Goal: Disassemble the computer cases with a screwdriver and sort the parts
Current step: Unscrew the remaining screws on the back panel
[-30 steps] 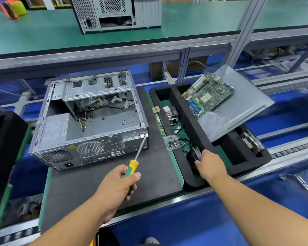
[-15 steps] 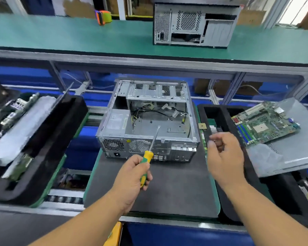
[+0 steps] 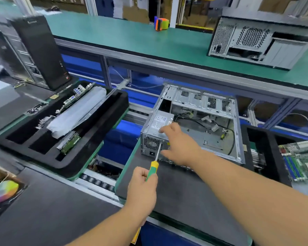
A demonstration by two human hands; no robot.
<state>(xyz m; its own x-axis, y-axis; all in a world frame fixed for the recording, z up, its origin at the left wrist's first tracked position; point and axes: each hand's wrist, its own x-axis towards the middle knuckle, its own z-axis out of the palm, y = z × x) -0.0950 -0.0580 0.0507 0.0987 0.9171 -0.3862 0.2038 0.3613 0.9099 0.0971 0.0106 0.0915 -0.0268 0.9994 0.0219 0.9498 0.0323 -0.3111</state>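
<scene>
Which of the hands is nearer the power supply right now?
Right. The right hand rests on the power supply; the left hand sits nearer the camera, gripping the screwdriver.

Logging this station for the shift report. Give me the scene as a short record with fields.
case: open case lying on a dark mat
left hand: left hand grips the screwdriver, tip at the case's rear by the fan grille
right hand: right hand reaches over the PSU, fingers spread, gripping nothing
left tray: black tray holding boards and a panel
right edge: motherboard
shelf: second case and tape roll
</scene>
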